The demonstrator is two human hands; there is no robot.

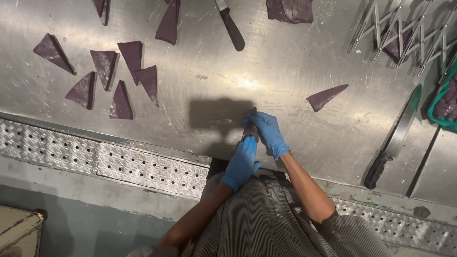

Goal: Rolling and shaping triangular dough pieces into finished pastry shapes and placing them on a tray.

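Observation:
Both my hands wear blue gloves and meet over the near edge of a steel worktable (266, 71). My left hand (242, 164) and my right hand (267, 131) together pinch one purple dough piece (250, 131), mostly hidden between the fingers. A single purple dough triangle (325, 96) lies flat on the steel to the right of my hands. Several more dough triangles (119, 76) lie spread out at the left of the table.
A large knife with a black handle (392, 140) lies at the right. A second black-handled knife (231, 26) lies at the top centre. A metal expanding dough cutter (404, 31) rests top right, beside a green tray (445, 102). Purple dough (290, 9) sits at the top edge.

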